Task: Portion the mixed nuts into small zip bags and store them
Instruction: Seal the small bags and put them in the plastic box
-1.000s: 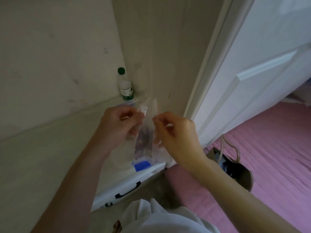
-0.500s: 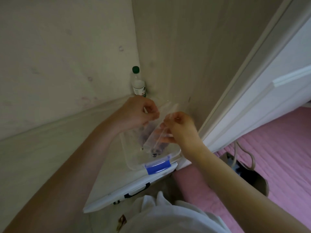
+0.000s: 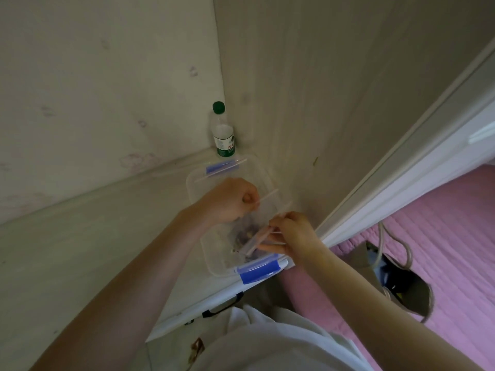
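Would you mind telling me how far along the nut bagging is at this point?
Done: nuts sit inside a bag. In hand: left hand and right hand grip the bag's top, low in the open box. Remaining: letting go and closing the box.

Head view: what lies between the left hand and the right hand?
The zip bag of nuts, pinched by left hand and right hand, over the clear container. Head view.

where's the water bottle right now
In the head view the bottle stands upright in the far corner where the walls meet, left of centre, just behind the clear box and beyond the left hand.
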